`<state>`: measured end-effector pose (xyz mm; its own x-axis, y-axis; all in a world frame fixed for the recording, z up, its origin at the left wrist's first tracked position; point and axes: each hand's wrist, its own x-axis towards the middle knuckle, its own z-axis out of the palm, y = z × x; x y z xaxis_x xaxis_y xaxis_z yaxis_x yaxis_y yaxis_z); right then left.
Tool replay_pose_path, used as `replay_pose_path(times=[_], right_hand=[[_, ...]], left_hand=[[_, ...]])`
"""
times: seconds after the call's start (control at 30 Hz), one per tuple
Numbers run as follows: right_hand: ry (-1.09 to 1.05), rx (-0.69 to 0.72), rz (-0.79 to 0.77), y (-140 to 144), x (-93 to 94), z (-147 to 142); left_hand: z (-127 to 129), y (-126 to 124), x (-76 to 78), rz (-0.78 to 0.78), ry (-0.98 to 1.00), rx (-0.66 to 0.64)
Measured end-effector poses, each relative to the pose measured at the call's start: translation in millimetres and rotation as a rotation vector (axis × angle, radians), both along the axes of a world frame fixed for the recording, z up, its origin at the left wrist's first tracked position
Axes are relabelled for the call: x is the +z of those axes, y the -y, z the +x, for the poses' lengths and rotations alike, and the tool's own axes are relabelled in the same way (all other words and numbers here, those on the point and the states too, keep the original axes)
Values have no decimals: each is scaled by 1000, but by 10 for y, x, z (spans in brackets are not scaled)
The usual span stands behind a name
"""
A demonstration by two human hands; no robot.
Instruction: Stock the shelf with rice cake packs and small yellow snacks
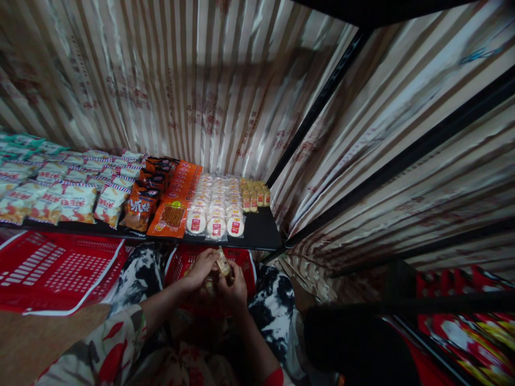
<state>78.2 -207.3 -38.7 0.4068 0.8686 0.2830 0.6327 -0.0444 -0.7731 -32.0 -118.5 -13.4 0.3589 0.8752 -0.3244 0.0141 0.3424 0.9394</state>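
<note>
My left hand [200,269] and my right hand [232,290] meet over a red plastic basket [245,264] between my knees. Together they grip a small pale snack packet [222,262], which pokes up between the fingers. Just beyond the hands runs a black shelf [261,230] stocked with rows of snacks: small yellow packs [254,195] at the right end, round white cakes in clear wrap [215,206], and flat orange packets [177,206].
Further left on the shelf lie dark orange bags [141,206] and several white-and-red chip bags [76,201]. An empty red basket [56,271] lies at the lower left. Striped paper covers the back and right walls. A dark shelf frame [402,305] stands at the right.
</note>
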Motion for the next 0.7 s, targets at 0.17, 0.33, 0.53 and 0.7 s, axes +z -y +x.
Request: replay_pose_path(times=[0.17, 0.33, 0.53, 0.7], right_hand=[[-13, -2, 64, 17, 96, 13], [-99, -16, 143, 35, 192, 24], [-243, -15, 102, 54, 346, 76], [-390, -78, 86, 18, 341, 113]], left_hand=[[23, 42, 186, -43, 139, -8], [55, 54, 350, -113, 244, 4], [104, 57, 489, -139, 271, -15], [163, 51, 577, -138, 236, -29]])
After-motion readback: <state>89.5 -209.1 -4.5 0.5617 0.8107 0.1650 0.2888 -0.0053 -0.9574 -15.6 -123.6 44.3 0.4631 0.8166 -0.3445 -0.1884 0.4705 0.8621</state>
